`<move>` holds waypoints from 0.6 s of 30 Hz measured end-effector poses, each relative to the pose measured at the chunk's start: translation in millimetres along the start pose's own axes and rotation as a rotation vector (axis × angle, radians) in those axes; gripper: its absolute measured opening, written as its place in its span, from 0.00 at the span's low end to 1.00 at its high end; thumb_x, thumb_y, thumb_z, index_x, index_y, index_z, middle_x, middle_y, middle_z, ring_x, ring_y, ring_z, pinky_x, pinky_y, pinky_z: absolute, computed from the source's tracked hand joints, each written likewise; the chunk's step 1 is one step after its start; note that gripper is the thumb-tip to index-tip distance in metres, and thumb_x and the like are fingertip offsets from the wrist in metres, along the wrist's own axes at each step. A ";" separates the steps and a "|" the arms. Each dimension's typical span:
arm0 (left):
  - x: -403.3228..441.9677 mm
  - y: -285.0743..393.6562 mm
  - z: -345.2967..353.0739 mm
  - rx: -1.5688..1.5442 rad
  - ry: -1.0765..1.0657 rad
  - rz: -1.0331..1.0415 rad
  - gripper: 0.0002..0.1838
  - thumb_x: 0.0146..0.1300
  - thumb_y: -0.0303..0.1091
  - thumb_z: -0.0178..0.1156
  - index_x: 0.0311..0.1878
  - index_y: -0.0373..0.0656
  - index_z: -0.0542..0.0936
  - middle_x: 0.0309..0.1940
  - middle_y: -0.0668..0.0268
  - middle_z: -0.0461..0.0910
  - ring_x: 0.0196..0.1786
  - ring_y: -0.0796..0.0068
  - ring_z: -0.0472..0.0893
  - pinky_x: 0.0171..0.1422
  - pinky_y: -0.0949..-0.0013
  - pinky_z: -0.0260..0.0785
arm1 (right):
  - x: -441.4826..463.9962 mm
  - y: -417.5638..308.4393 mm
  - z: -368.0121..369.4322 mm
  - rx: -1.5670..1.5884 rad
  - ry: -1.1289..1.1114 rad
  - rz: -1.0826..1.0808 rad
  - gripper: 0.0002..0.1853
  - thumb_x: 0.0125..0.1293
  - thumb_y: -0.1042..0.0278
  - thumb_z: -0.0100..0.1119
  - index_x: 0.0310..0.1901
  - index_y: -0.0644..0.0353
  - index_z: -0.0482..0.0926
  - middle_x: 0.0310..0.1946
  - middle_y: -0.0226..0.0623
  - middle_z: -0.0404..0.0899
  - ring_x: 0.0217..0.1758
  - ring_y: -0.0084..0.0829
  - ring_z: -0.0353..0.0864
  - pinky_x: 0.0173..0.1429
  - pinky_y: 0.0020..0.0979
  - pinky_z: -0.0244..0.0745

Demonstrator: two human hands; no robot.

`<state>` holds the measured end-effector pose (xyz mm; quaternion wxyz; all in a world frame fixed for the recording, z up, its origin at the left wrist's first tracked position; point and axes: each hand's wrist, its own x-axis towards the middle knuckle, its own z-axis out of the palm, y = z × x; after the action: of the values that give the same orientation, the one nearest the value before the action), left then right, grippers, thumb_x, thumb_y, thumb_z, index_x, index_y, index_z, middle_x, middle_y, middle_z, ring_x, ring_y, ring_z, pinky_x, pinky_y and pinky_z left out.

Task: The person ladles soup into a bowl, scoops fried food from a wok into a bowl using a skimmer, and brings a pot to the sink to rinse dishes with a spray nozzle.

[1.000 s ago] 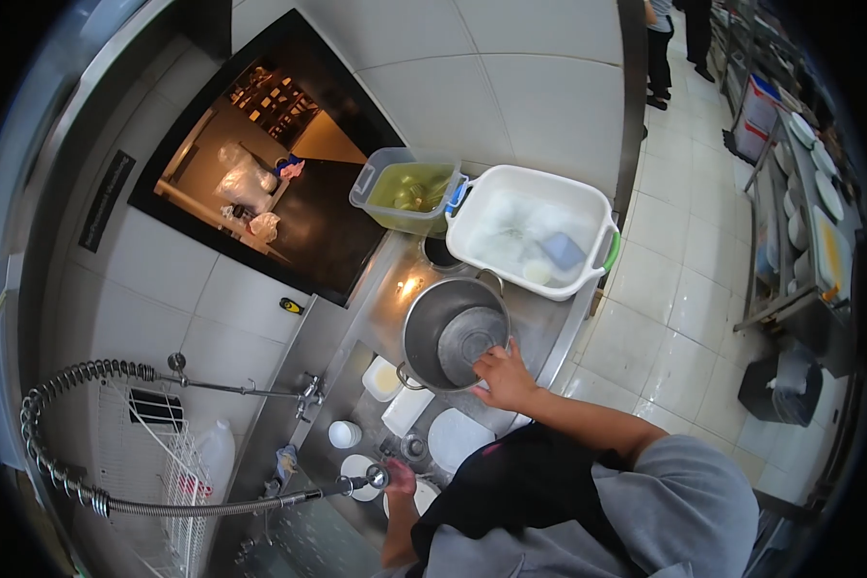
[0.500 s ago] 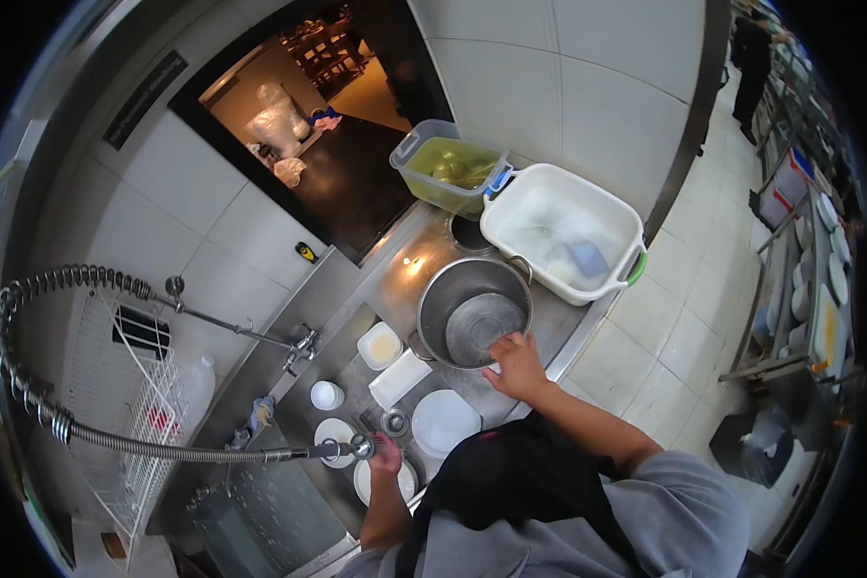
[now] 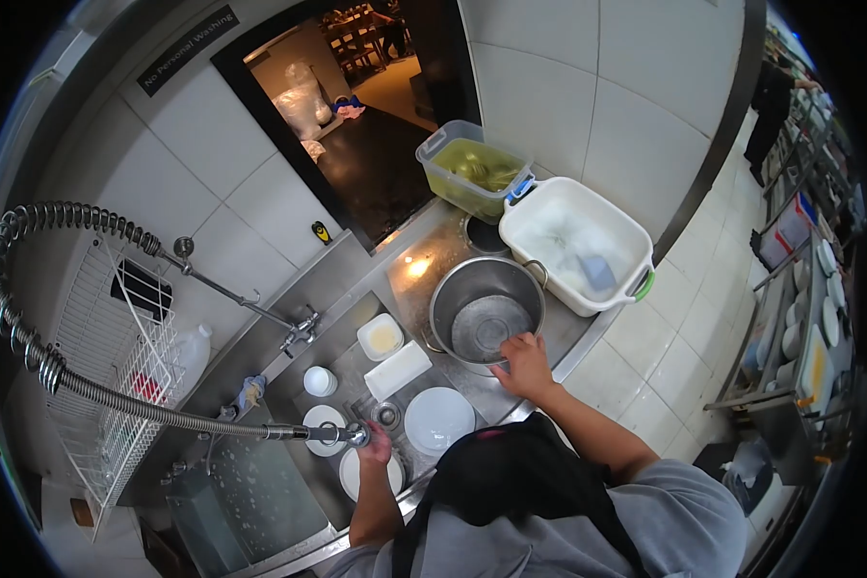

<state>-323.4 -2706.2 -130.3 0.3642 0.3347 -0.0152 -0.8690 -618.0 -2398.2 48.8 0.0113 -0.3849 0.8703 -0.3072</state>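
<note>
A large steel pot (image 3: 445, 313) stands on the metal counter beside the sink, tilted slightly toward me. My right hand (image 3: 526, 366) grips its near rim, fingers over the edge and inside. In my left hand (image 3: 378, 445) is the head of the spray hose (image 3: 356, 434), held above the sink; the fingers are partly hidden behind it. Below lie a round white plate (image 3: 440, 421), a rectangular white dish (image 3: 398, 372), a square bowl (image 3: 380, 337) with yellowish liquid, stacked white cups (image 3: 320, 381) and another plate (image 3: 361, 472) partly under my left hand.
A white tub (image 3: 549, 279) of sudsy water with a blue item stands behind the pot, next to a clear bin (image 3: 467, 193) of yellow-green liquid and utensils. A water-filled basin (image 3: 250, 501) and a wire rack (image 3: 116, 385) are at left. A person (image 3: 771, 111) stands far right.
My view has shifted slightly, moving the scene in the frame. Both hands keep their places, the right at the pot's rim and the left at the spray head.
</note>
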 end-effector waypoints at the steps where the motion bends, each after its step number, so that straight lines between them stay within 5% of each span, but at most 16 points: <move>1: 4.0 0.9 -2.4 0.002 -0.023 0.037 0.06 0.63 0.35 0.64 0.35 0.43 0.83 0.35 0.65 0.86 0.38 0.72 0.86 0.46 0.71 0.83 | -0.1 -0.4 -1.0 0.002 -0.003 0.002 0.18 0.52 0.57 0.71 0.41 0.58 0.80 0.45 0.37 0.80 0.57 0.44 0.72 0.66 0.65 0.60; 18: 0.7 -1.9 12.5 -0.017 -0.162 -0.153 0.07 0.63 0.36 0.62 0.37 0.43 0.84 0.35 0.65 0.86 0.39 0.69 0.86 0.45 0.67 0.82 | -1.8 2.8 5.0 -0.040 0.041 -0.017 0.19 0.52 0.55 0.71 0.39 0.59 0.79 0.43 0.37 0.79 0.55 0.44 0.73 0.65 0.65 0.60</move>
<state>-332.3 -2707.9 -121.6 0.2971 0.2605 -0.0117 -0.9186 -617.3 -2398.2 42.8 -0.0170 -0.3859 0.8730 -0.2978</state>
